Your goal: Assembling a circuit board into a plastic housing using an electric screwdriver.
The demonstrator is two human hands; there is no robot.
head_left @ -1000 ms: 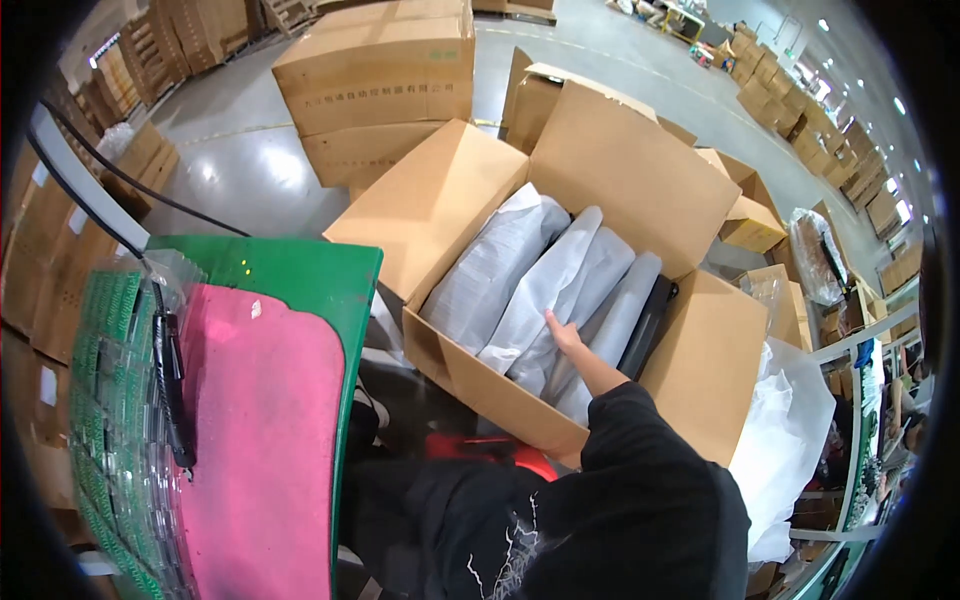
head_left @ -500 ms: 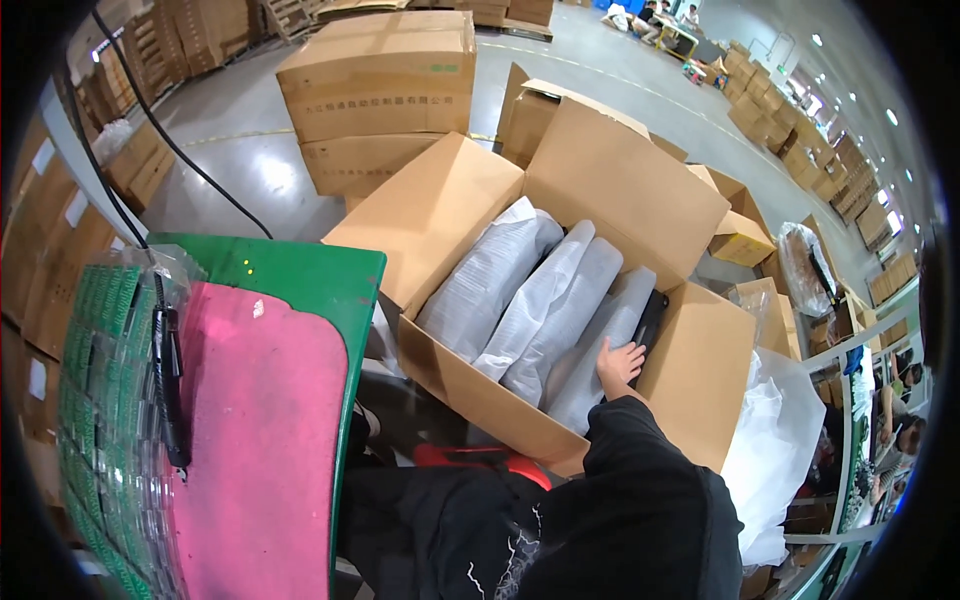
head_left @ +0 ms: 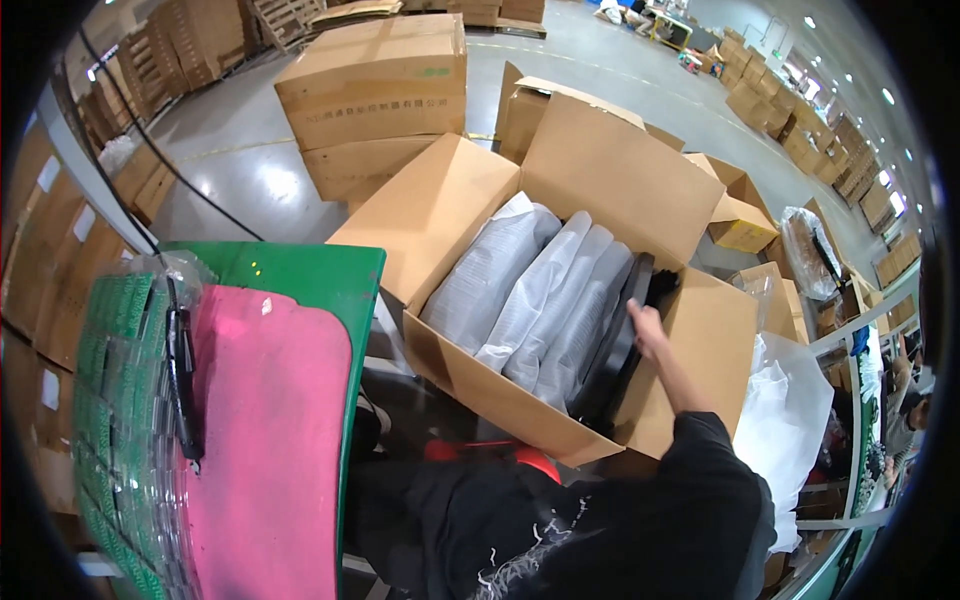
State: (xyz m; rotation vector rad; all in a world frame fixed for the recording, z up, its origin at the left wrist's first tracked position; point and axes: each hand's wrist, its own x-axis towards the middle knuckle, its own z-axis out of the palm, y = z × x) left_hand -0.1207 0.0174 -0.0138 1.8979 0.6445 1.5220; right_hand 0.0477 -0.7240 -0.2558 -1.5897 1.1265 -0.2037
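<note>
Our right hand (head_left: 648, 332) is at the black piece (head_left: 613, 345), right of centre; can't tell if it's gripping. White-wrapped pieces (head_left: 562, 310) are in the carton (head_left: 490, 398), flaps (head_left: 622, 165) unclosed.

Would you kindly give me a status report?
Right hand at black part in open carton; left hand out of view. Wrapped pieces packed close alongside.

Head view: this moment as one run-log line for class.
right hand: at black part, grip unclear | left hand: not in view | carton: flaps open | wrapped pieces: side by side inside
</note>
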